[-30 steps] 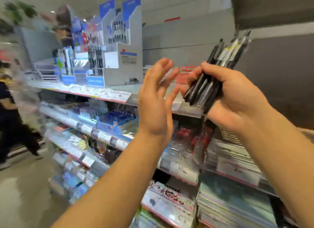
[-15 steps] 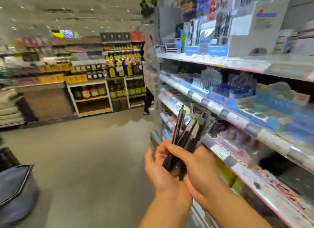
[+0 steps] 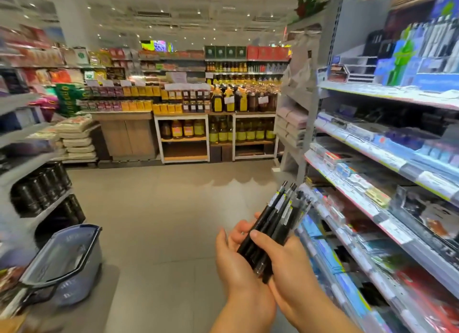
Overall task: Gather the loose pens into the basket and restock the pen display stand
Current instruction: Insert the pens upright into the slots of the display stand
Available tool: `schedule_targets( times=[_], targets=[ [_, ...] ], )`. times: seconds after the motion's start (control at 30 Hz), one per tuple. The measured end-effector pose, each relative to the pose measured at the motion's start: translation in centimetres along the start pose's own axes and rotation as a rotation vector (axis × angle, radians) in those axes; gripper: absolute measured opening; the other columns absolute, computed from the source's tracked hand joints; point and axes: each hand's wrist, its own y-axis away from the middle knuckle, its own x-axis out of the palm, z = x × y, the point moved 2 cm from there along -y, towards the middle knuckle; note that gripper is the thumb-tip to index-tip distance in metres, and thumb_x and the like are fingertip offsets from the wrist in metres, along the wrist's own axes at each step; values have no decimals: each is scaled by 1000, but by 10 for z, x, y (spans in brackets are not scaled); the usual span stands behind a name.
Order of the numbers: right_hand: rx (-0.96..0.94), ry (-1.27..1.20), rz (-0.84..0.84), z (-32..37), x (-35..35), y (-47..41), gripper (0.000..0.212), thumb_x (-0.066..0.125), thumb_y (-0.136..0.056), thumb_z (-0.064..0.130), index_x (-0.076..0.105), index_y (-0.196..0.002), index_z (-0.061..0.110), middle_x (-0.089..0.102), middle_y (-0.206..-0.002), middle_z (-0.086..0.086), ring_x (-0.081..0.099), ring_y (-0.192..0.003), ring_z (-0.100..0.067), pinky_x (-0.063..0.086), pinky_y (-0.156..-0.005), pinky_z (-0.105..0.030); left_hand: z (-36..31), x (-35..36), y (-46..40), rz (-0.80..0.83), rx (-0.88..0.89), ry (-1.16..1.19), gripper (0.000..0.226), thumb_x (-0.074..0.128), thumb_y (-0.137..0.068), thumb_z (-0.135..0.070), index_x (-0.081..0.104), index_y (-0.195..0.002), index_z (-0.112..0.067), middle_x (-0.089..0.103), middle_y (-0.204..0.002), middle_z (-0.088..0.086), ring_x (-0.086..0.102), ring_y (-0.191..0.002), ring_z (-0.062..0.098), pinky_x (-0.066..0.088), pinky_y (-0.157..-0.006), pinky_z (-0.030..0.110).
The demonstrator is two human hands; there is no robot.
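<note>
Gripping a bundle of black pens [image 3: 274,224] in both hands: right hand [image 3: 289,260] wrapped round the lower half of the bundle, thumb laid across the front, fingers curled behind; left hand [image 3: 236,254] cupped against the near side, fingers partly curled and touching the barrels, supporting more than clamping. Tips fanned up and away from the grip, some with white label strips, none squared to the others. Lower ends poking out unevenly below the right palm.

Basket [image 3: 67,260] well apart from the grip, down and to its left, sitting on a low surface by the opposite shelving, open at the top; contents too blurred to tell. Stationery shelves [image 3: 372,183] just beside the grip on its right, running away along the aisle. Pen display stand likely among the upper-shelf displays [image 3: 422,57] above and to the right of the grip, but too blurred to pick out for certain.

Likely risks from here: a barrel sliding out of the bottom of the loose, uneven fan if either hand eases off mid-carry; splayed tips catching the shelf edge close on the right; pens rolling across the floor [image 3: 161,221] if tipped toward the basket from too far off. Safer with the bundle squared up and brought close over the basket rim before letting go.
</note>
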Motion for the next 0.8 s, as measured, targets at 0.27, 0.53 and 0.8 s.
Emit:
schedule_targets(
  times=[0.27, 0.53, 0.8],
  targets=[
    [29, -96, -3, 15, -7, -117, 28, 48, -94, -13, 60, -115, 3, 75, -91, -17, 76, -91, -35, 57, -90, -52, -8, 33, -111, 47, -86, -47, 52, 35, -102, -53, 58, -109, -8, 71, -115, 25, 69, -107, 41, 52, -91, 48],
    [12, 246, 28, 85, -70, -253, 9, 60, -96, 8, 67, -95, 1, 66, -67, -10, 64, -52, -20, 50, -44, -28, 10, 112, -231, 228, 152, -706, 20, 55, -96, -21, 72, -105, -14, 77, -87, 0, 70, -79, 11, 51, -74, 27],
    [-206, 522, 79, 170, -93, -379, 13, 69, -93, 12, 68, -82, 7, 67, -65, -4, 61, -46, -20, 41, -42, -24, 30, 230, -340, 414, 469, -1182, 33, 64, -95, -14, 59, -120, -36, 69, -81, 0, 59, -65, 11, 48, -62, 29]
  ],
)
